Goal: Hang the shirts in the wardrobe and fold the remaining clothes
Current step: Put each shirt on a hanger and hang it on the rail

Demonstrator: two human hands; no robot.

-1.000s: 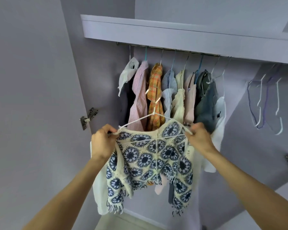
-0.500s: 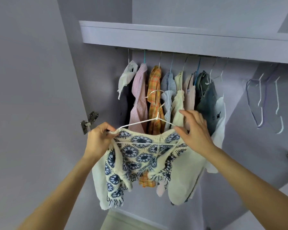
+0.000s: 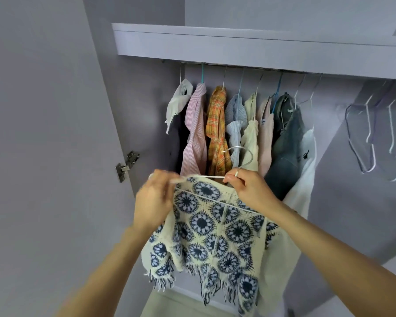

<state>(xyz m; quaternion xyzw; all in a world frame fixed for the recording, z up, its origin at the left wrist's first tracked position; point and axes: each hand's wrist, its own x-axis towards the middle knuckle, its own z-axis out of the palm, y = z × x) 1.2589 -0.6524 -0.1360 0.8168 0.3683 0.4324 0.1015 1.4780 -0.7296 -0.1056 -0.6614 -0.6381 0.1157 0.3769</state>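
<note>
Top: cream-and-blue crochet top (image 3: 215, 227) draped on a white hanger (image 3: 238, 156), held below the rail.
Left hand (image 3: 153, 202): blurred, grip clenched on the hanger's left shoulder and knit.
Right hand (image 3: 249, 188): pinching the wire at the hook's base.
Risk: loose knit could slide off if the hanger tips.
Rail (image 3: 238, 68): crowded with hung shirts (image 3: 217, 124); hook may snag one.

Light: soft, even daylight, kinda cool, no glare
Shadows: faint, deepest behind the shirts (image 3: 238, 124)
Blur: left hand (image 3: 153, 200) smeared; right hand (image 3: 247, 188) sharper
Edges: wide-angle bend, shelf (image 3: 261, 46) slants
</note>
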